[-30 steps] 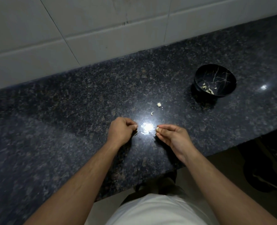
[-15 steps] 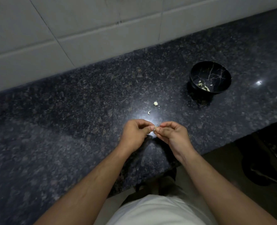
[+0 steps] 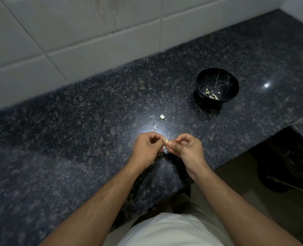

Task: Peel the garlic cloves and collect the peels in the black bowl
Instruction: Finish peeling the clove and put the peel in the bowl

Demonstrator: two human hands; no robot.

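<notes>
Granite, dark and speckled, forms the tabletop (image 3: 76, 139), which runs from the white tiled wall (image 3: 76, 41) at the back to a front edge that cuts diagonally just below the wrists. A further corner of wall closes it off at the upper right. To the right of the arms the tabletop ends at a step, with the floor (image 3: 244, 183) showing beyond. Wide bare stone lies to the left of the hands and between them and the wall.

Both hands meet above the stone near the front edge. The left hand (image 3: 148, 148) and the right hand (image 3: 188, 148) have curled fingers, and their fingertips pinch a small pale garlic clove (image 3: 166, 142) between them. The clove is too small and too covered to tell its long axis or which way it points.

Just beyond the hands, two pale scraps (image 3: 162, 117) lie well apart from each other on the stone. Farther to the right stands the black bowl (image 3: 217, 75), upright with its opening facing up, well apart from the hands. A few pale peels (image 3: 212, 95) lie in its bottom. A bright spot of reflected light (image 3: 266, 85) sits on the stone to the bowl's right.
</notes>
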